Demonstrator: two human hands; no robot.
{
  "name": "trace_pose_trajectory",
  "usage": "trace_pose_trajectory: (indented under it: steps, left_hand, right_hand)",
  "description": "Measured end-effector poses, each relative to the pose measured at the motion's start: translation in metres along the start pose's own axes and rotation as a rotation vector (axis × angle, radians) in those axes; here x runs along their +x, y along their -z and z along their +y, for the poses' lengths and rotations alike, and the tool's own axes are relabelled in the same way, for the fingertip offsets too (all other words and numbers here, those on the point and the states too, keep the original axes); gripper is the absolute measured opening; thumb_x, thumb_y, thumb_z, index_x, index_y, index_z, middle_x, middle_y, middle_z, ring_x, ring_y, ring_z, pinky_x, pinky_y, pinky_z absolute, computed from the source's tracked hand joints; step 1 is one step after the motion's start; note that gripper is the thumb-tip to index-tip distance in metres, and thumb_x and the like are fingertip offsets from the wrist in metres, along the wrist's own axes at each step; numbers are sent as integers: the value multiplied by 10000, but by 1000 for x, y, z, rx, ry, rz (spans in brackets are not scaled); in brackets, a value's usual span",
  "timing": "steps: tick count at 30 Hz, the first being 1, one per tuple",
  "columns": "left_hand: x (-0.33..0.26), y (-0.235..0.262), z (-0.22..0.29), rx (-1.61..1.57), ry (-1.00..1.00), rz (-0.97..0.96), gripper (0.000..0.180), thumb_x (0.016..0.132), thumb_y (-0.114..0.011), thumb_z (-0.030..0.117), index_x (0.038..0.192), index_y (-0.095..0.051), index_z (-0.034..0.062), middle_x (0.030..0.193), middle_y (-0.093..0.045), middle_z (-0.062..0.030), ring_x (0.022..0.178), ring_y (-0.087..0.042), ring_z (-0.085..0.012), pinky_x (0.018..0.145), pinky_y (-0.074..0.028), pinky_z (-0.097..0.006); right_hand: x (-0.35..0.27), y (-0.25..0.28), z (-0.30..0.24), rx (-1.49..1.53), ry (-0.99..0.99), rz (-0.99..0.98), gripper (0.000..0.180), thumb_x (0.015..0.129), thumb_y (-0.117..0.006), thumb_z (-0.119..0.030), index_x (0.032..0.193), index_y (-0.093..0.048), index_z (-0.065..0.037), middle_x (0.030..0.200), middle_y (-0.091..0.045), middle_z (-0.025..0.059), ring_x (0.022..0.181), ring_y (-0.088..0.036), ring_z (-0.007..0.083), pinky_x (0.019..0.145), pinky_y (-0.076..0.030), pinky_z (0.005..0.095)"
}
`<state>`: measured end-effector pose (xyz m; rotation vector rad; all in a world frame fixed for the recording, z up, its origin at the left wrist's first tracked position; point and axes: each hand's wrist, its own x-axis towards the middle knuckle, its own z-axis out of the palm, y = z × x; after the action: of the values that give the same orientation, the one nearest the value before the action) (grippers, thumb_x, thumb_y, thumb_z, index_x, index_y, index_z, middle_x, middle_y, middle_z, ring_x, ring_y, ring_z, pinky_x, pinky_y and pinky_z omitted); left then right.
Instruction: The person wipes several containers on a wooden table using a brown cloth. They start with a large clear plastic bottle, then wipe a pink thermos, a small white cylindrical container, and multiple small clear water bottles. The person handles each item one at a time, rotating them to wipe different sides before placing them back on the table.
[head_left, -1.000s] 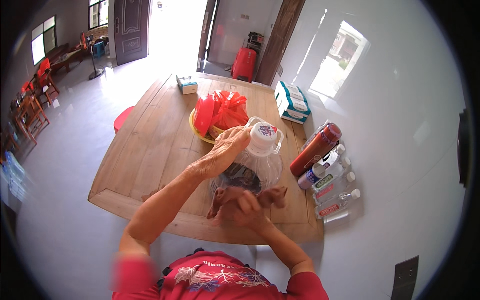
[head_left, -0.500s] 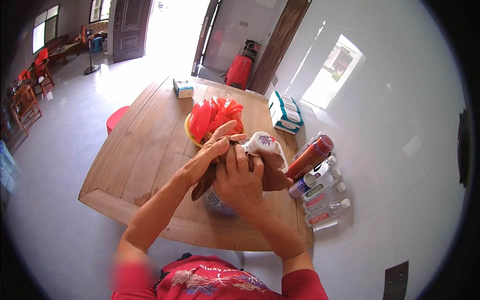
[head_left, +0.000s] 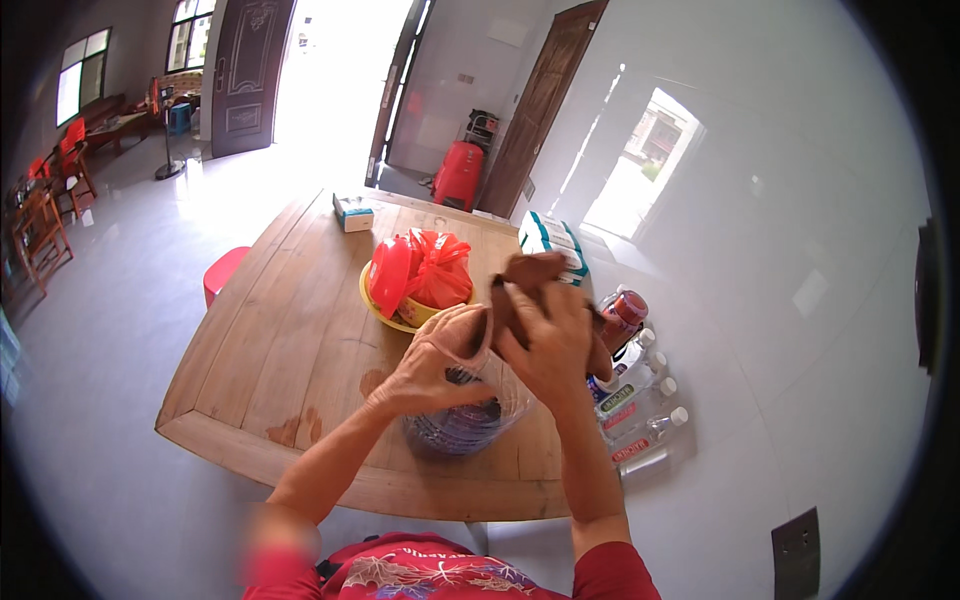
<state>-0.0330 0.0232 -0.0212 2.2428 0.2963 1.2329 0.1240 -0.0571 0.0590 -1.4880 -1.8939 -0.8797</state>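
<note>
My right hand (head_left: 550, 340) grips a limp dark brown cloth (head_left: 535, 270), raised over the table's right part. Part of the cloth hangs past my fingers on the right. My left hand (head_left: 430, 375) is curled at a curved, cup-like brownish edge (head_left: 470, 340), its thumb stretched to the right. What that edge belongs to I cannot make out. Directly below stands a clear rounded container (head_left: 455, 430) with dark contents. My hands hide its upper part.
Beyond my hands, a yellow bowl (head_left: 372, 300) holds a red bowl (head_left: 388, 275) and a red plastic bag (head_left: 440, 270). A tissue box (head_left: 353, 213) and a tissue pack (head_left: 548, 238) lie at the back. Several bottles (head_left: 640, 410) line the table's right edge.
My hands have moved apart. The right one has lifted the brown cloth up and to the right, while the left stays over the clear container. The white lid is out of sight now.
</note>
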Motion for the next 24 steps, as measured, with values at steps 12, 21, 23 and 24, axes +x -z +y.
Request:
trace_pose_trajectory:
  steps: [12,21,23,24]
  left_hand:
    - [-2,-16,5,67,-8,88,865,615,-805,446,1328,-465,93,1380,-433,-144,1316,-370,-311,1092,-268,-438]
    - [0,-13,15,164,19,83,915,616,-793,430,1344,-400,39,1363,-451,-147,1316,-380,-308,1105,-255,-425]
    - [0,-12,16,165,22,77,909,612,-784,433,1342,-408,43,1367,-447,-148,1318,-375,-307,1104,-252,-424]
    - [-1,-7,15,180,30,85,905,610,-779,434,1341,-413,45,1368,-445,-148,1320,-372,-306,1103,-251,-423]
  right_hand:
    - [-41,-29,-13,220,-151,385,404,687,-632,53,1085,-658,-10,1094,-582,178,986,-577,356,825,-485,389]
    - [-85,-8,3,647,-374,409,387,701,-598,61,1083,-633,10,1137,-594,188,1009,-577,345,889,-463,372]
    - [-53,-4,5,644,-316,473,423,710,-573,38,1127,-619,-16,1090,-598,184,983,-563,358,890,-451,385]
    - [-35,3,0,408,-270,257,413,732,-588,8,1140,-624,-46,1108,-587,161,1018,-539,354,883,-438,407]
